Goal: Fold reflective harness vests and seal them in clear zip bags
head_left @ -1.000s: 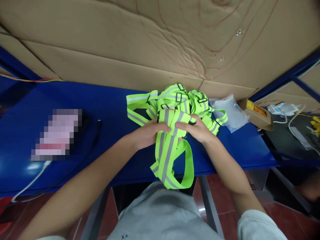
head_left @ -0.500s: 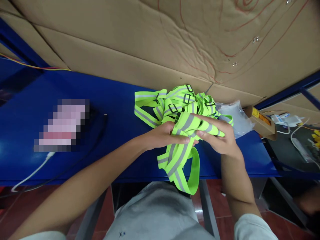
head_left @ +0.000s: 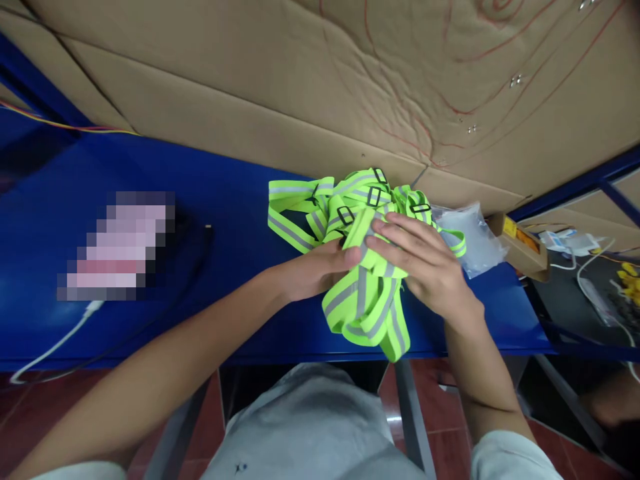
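Between my hands is a bundled reflective strap (head_left: 367, 300), neon green with a grey stripe, its loops hanging down over the table's front edge. My left hand (head_left: 323, 267) grips the bundle from the left, thumb on top and fingers hidden beneath it. From the right, my right hand (head_left: 425, 263) wraps over the folded part with its fingers lying across the top. Just behind the hands lies a heap of similar reflective straps (head_left: 360, 187) with black rectangular buckles. One flat loop of the heap reaches out to the left.
The blue table (head_left: 220, 187) backs onto a cardboard wall (head_left: 225, 93). A clear plastic bag (head_left: 475, 240) and a small open cardboard box (head_left: 520, 247) stand right of the heap. On the left, a blurred-out device (head_left: 120, 247) has a white cable (head_left: 55, 347); a black cable lies nearby.
My right hand has moved left and over the top of the bundle, folding the strap more tightly. The hanging loops have swung and drawn up slightly. The heap behind stays put.
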Demonstrator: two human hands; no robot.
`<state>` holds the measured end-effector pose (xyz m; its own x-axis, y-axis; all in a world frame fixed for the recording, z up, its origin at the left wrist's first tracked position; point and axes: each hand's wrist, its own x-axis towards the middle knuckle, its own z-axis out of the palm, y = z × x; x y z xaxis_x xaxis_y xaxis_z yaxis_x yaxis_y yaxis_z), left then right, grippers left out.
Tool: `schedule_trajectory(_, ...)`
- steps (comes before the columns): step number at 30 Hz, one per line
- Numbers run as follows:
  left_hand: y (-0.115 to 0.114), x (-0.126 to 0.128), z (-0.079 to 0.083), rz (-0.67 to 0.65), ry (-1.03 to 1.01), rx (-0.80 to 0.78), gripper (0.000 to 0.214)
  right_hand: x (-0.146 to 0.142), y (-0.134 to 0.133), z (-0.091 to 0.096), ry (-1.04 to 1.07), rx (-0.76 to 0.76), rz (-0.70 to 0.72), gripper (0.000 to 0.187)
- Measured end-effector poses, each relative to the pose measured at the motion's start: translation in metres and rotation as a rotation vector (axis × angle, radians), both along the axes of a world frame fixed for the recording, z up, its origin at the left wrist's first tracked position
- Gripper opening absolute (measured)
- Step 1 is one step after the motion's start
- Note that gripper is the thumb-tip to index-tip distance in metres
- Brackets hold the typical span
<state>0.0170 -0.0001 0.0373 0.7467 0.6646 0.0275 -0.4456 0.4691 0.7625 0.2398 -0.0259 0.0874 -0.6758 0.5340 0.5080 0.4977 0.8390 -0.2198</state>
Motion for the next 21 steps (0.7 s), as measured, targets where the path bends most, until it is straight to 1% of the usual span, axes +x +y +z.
schedule_trajectory(1,0.000,0.001,-0.001,0.040,0.020,-0.040,0.070,-0.001,0.000,-0.001,-0.028,-0.009,-0.002,0.063)
schedule_trajectory(2,0.001,0.002,-0.001,0.073,0.055,-0.080,0.065,-0.002,-0.001,-0.002,-0.046,-0.051,0.003,0.063)
schedule_trajectory(4,0.003,0.002,-0.002,0.099,0.144,-0.148,0.056,0.001,0.000,-0.003,-0.039,-0.215,0.029,0.066)
schedule_trajectory(5,0.004,0.002,-0.003,0.102,0.171,-0.170,0.055,0.004,0.002,-0.004,0.016,-0.298,0.048,0.073)
schedule_trajectory(7,0.005,0.002,-0.003,0.112,0.194,-0.185,0.056,0.010,0.009,-0.006,0.237,-0.411,0.045,0.087)
schedule_trajectory(8,0.005,0.002,-0.002,0.118,0.203,-0.178,0.057,0.013,0.013,-0.008,0.368,-0.441,0.023,0.087)
schedule_trajectory(9,0.005,0.001,-0.002,0.116,0.212,-0.166,0.057,0.014,0.018,-0.010,0.480,-0.470,-0.004,0.082)
schedule_trajectory(10,0.004,0.002,-0.001,0.110,0.221,-0.149,0.056,0.015,0.022,-0.013,0.544,-0.519,-0.034,0.073)
schedule_trajectory(12,0.002,0.003,-0.001,0.092,0.245,-0.101,0.053,0.011,0.028,-0.017,0.525,-0.680,-0.083,0.062)
schedule_trajectory(14,0.001,0.005,-0.002,0.086,0.266,-0.056,0.050,0.003,0.028,-0.018,0.458,-0.836,-0.123,0.056)
schedule_trajectory(16,0.000,0.006,-0.004,0.095,0.274,-0.050,0.050,-0.005,0.024,-0.014,0.476,-0.880,-0.175,0.049)
schedule_trajectory(18,0.001,0.006,-0.004,0.070,0.253,-0.065,0.051,-0.012,0.020,-0.005,0.561,-0.849,-0.197,0.045)
schedule_trajectory(21,0.000,0.007,-0.003,-0.068,0.170,-0.044,0.054,-0.016,0.017,0.008,0.665,-0.823,-0.211,0.045)
